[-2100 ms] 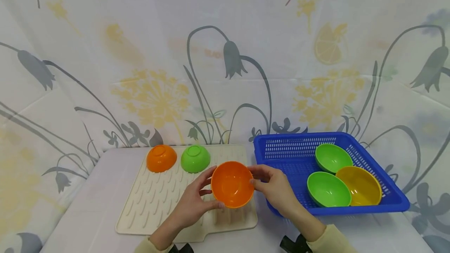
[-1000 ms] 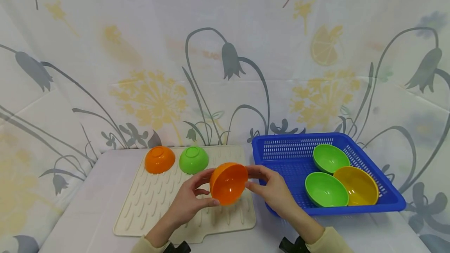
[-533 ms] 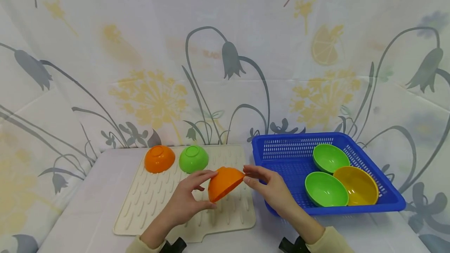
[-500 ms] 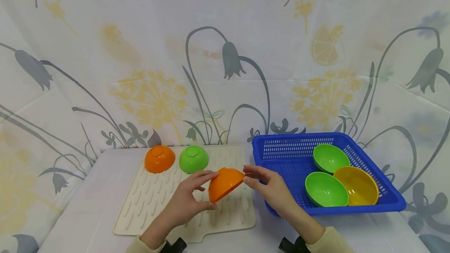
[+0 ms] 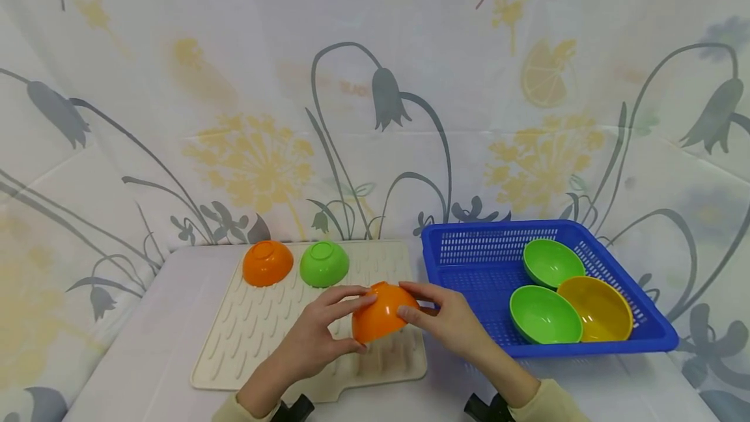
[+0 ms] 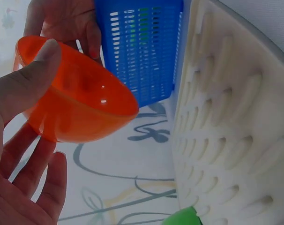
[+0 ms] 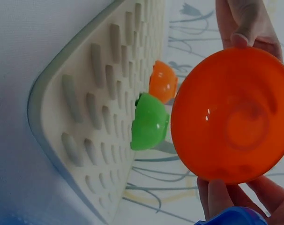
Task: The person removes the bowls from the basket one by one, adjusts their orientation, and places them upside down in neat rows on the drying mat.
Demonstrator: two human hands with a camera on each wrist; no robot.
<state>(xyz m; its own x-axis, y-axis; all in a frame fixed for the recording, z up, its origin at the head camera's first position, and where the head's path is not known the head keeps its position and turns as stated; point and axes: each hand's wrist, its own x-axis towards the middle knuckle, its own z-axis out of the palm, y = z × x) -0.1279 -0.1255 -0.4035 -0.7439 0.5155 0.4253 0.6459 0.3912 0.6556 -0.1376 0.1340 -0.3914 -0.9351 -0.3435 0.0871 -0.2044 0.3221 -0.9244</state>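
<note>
Far left on the ribbed cream drying mat (image 5: 246,337), an upturned orange bowl (image 5: 267,262) and green bowl (image 5: 324,264). Nearer, the left hand (image 5: 319,337) and right hand (image 5: 448,321) curl fingers around a tilted orange plastic bowl (image 5: 381,312), held above the mat; likely light, rigid, smooth, best gripped at its rim. Right: blue basket (image 5: 469,259) holding three bowls.

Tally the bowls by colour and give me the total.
Orange bowls: 2, one held over the drying mat by the left hand and right hand, one upside down on the mat.
Green bowls: 3, one upside down on the mat, two in the blue basket.
Yellow bowls: 1, in the basket.
Total: 6 bowls.
</note>
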